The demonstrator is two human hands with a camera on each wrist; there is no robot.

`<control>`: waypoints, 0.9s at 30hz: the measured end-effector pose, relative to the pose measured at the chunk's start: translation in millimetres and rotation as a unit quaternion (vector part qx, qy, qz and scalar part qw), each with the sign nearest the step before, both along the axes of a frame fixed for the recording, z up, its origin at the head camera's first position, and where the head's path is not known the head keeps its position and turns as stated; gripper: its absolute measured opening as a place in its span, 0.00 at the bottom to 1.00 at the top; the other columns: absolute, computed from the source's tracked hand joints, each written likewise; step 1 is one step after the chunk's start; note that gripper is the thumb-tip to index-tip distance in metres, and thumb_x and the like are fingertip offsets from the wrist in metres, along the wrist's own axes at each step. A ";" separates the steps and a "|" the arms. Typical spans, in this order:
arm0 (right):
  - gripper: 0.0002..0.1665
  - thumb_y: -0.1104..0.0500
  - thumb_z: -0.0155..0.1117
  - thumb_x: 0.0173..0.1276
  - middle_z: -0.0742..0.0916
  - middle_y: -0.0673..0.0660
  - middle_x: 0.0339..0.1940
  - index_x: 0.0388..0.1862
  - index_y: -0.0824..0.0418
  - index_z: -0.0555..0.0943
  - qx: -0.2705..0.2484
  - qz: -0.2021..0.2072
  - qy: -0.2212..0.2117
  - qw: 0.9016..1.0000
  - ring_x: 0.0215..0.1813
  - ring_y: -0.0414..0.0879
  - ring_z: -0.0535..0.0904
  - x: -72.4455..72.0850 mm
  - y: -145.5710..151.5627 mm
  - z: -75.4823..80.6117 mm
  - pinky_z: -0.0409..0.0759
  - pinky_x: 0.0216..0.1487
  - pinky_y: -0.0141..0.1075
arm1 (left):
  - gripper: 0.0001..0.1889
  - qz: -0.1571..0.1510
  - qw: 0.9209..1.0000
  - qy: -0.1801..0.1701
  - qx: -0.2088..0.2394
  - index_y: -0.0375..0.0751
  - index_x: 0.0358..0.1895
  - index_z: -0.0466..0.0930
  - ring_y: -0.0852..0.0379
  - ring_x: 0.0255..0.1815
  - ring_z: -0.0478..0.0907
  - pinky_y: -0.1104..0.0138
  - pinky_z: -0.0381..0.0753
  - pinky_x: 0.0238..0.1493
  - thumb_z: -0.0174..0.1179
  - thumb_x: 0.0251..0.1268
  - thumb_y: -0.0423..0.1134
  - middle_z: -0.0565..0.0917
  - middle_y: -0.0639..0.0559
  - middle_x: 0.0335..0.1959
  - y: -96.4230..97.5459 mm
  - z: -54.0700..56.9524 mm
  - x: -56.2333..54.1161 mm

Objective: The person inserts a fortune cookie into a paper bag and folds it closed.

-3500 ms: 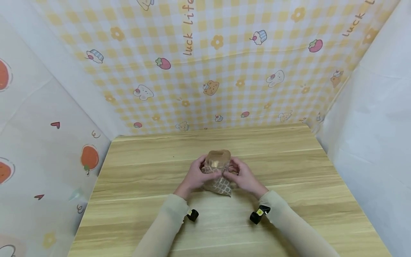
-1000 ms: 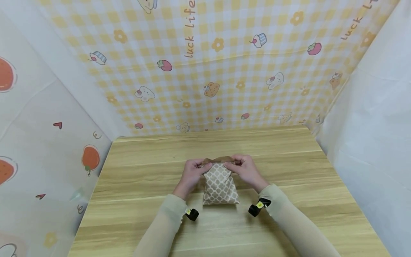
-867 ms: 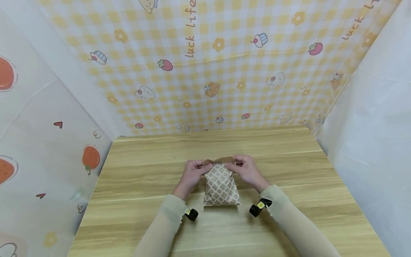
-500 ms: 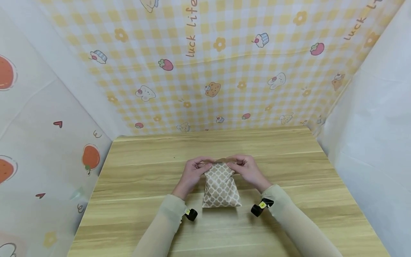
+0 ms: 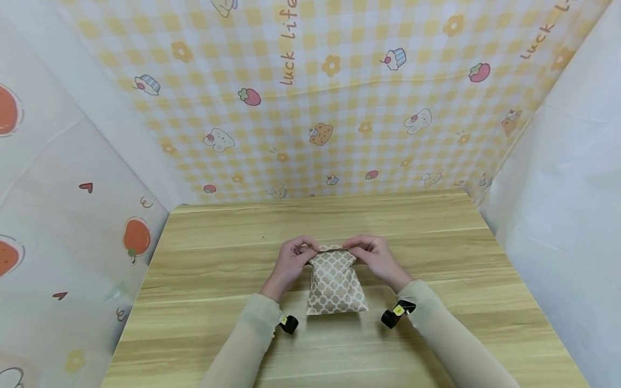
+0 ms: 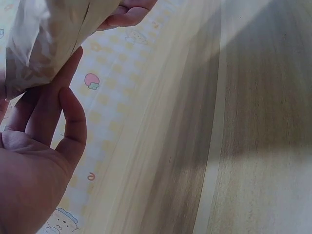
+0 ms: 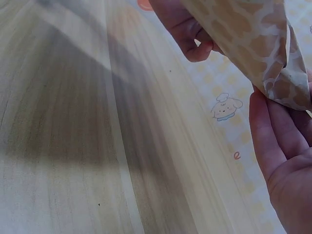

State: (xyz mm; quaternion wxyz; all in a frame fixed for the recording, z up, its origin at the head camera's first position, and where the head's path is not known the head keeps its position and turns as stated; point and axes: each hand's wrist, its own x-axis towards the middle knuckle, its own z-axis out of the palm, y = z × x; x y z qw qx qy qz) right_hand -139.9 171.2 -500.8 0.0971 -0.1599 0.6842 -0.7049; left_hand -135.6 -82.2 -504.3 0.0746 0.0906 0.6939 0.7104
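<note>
A small brown paper bag (image 5: 336, 285) with a white lattice pattern is held up between both hands in the head view, its top edge folded over toward the person. My left hand (image 5: 291, 261) pinches the fold's left end with thumb and fingers. At the right end, my right hand (image 5: 380, 260) pinches the same fold. In the left wrist view the paper bag (image 6: 44, 39) shows at the upper left, with fingers behind it. The right wrist view has the creased bag (image 7: 248, 39) at the upper right, fingers beneath its corner. Whatever the bag contains is hidden.
The wood-grain table (image 5: 218, 258) spreads around the hands. A yellow checked cloth (image 5: 291, 118) hangs behind it, with white sheets at the left (image 5: 58, 215) and right (image 5: 558, 188). Black wrist cameras (image 5: 289, 324) are strapped over the sleeves.
The bag's mouth, earlier open and showing its brown inside, is now folded over into a flat patterned strip. Both hands have shifted from the bag's sides to the ends of its top edge.
</note>
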 end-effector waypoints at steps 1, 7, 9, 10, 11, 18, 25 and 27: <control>0.13 0.71 0.58 0.77 0.88 0.70 0.51 0.51 0.81 0.82 -0.002 0.002 -0.002 1.000 0.45 0.46 0.90 0.1 0.1 -0.1 0.90 0.45 0.40 | 0.04 -0.001 1.000 -0.001 0.004 0.29 0.41 0.83 0.61 0.26 0.76 0.67 0.78 0.34 0.59 0.72 0.24 0.85 0.55 0.34 -0.1 0.0 -0.3; 0.14 0.69 0.55 0.80 0.88 0.72 0.50 0.48 0.81 0.82 -0.003 0.004 -0.019 1.000 0.45 0.47 0.89 -0.2 0.3 -0.4 0.90 0.46 0.41 | 0.06 -0.017 0.999 -0.005 0.031 0.23 0.42 0.82 0.57 0.33 0.85 0.67 0.86 0.42 0.57 0.73 0.24 0.88 0.53 0.32 -2.1 1.7 -0.3; 0.14 0.69 0.55 0.80 0.88 0.70 0.50 0.48 0.81 0.83 0.001 0.003 -0.026 1.000 0.45 0.47 0.89 -0.4 0.5 -0.6 0.90 0.47 0.40 | 0.06 -0.020 0.999 -0.007 0.033 0.22 0.42 0.82 0.57 0.34 0.85 0.67 0.86 0.43 0.56 0.73 0.24 0.88 0.53 0.34 -2.5 1.8 0.0; 0.14 0.69 0.54 0.80 0.89 0.68 0.50 0.48 0.81 0.83 0.003 0.003 -0.028 1.000 0.45 0.46 0.89 -0.5 0.6 -0.6 0.90 0.47 0.40 | 0.06 -0.021 0.999 -0.008 0.034 0.23 0.42 0.82 0.58 0.34 0.84 0.68 0.86 0.42 0.56 0.73 0.24 0.88 0.53 0.35 -2.6 1.5 -0.1; 0.14 0.69 0.54 0.79 0.89 0.66 0.50 0.49 0.81 0.82 0.001 0.005 -0.031 0.999 0.46 0.46 0.89 -0.4 0.7 -0.4 0.90 0.47 0.39 | 0.06 -0.020 0.999 -0.008 0.034 0.23 0.41 0.82 0.58 0.35 0.84 0.68 0.86 0.42 0.56 0.73 0.24 0.88 0.53 0.36 -2.7 1.1 -0.3; 0.20 0.70 0.53 0.75 0.91 0.54 0.47 0.52 0.91 0.76 -0.055 0.028 -0.049 0.997 0.46 0.44 0.89 1.3 -0.8 4.5 0.89 0.49 0.38 | 0.06 -0.008 0.999 -0.012 0.038 0.24 0.41 0.84 0.60 0.32 0.81 0.70 0.83 0.39 0.58 0.70 0.25 0.87 0.54 0.33 -2.2 -0.2 -1.0; 0.16 0.64 0.62 0.79 0.91 0.64 0.48 0.49 0.80 0.85 0.024 0.008 -0.017 1.000 0.44 0.44 0.89 0.6 -2.3 5.0 0.89 0.47 0.38 | 0.09 -0.004 1.000 -0.023 -0.008 0.30 0.45 0.85 0.59 0.30 0.82 0.69 0.85 0.37 0.68 0.71 0.36 0.86 0.52 0.27 -1.9 1.2 0.0; 0.15 0.64 0.63 0.79 0.91 0.65 0.48 0.48 0.78 0.86 0.041 0.004 -0.010 0.999 0.43 0.44 0.89 0.3 -2.0 4.7 0.89 0.47 0.38 | 0.12 -0.005 0.999 -0.033 -0.010 0.30 0.49 0.83 0.57 0.31 0.84 0.68 0.86 0.38 0.69 0.71 0.35 0.89 0.48 0.29 -1.8 2.2 0.7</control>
